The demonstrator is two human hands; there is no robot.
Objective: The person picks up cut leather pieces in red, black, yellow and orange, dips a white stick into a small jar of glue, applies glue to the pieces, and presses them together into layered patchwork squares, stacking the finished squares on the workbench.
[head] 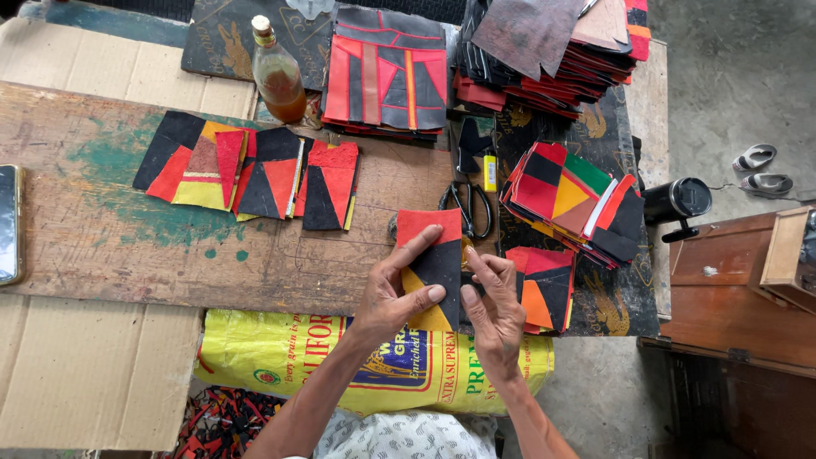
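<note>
My left hand point(393, 293) holds a small patchwork piece point(432, 255) of red, black and yellow, thumb on its lower edge and index finger on the red top. My right hand point(495, 308) pinches the same piece's right edge, fingers curled. Just right of my hands lies a small stack of similar patches point(548, 293) in red, orange and black. Black scissors point(470, 206) lie on the table right behind the held piece.
Rows of patches point(255, 172) lie to the left, a fanned pile point(578, 200) to the right, large stacks point(544, 59) at the back. A bottle of amber liquid point(276, 75), a phone point(8, 223) at the left edge, a black flask point(677, 201) and a yellow sack point(280, 357) surround them.
</note>
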